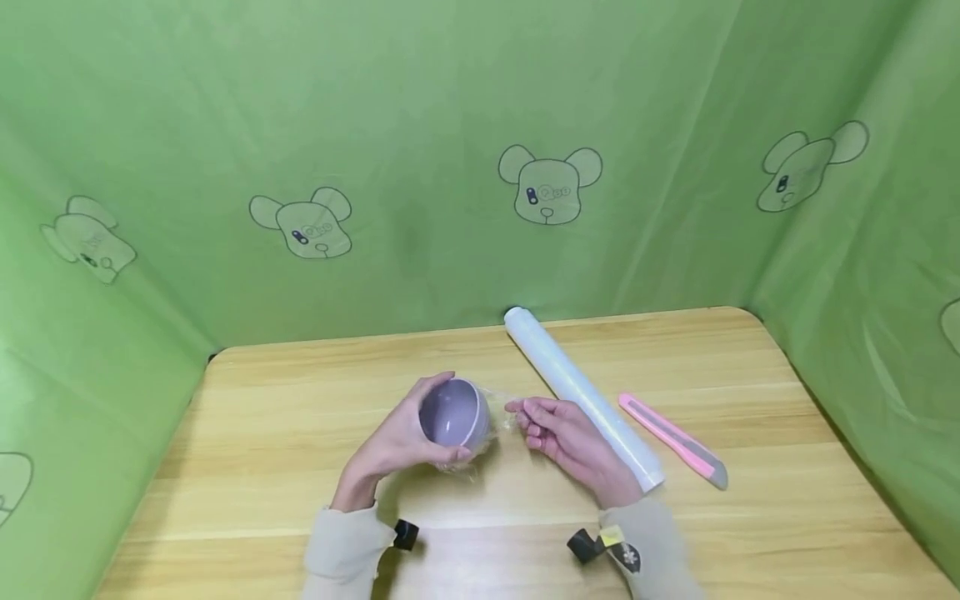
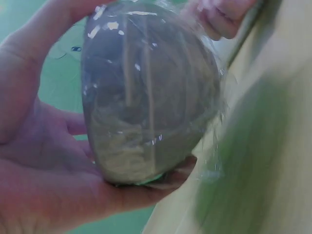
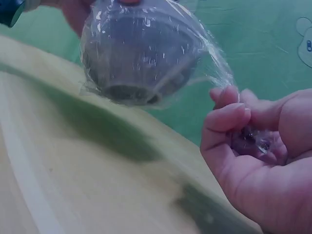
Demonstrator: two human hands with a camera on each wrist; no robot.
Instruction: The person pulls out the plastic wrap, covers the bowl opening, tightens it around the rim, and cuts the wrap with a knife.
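A purple-grey bowl [image 1: 452, 414] is tipped on its side over the table, its rim facing my left hand [image 1: 401, 435]. That hand grips it at the rim, thumb on one side and fingers on the other. Clear plastic wrap [image 2: 151, 97] clings, wrinkled, to the bowl's outer wall and base. From the bowl, a stretched strand of the wrap [image 3: 217, 63] runs to my right hand [image 1: 562, 435], which pinches it between thumb and curled fingers. In the right wrist view a crumpled end shows within that hand.
A long roll of plastic wrap [image 1: 558, 367] lies diagonally on the wooden table [image 1: 285, 417], passing behind my right hand. Farther right is a pink and grey utility knife [image 1: 675, 437]. Green cloth [image 1: 420, 167] with bear-head prints hangs behind the table and at both sides.
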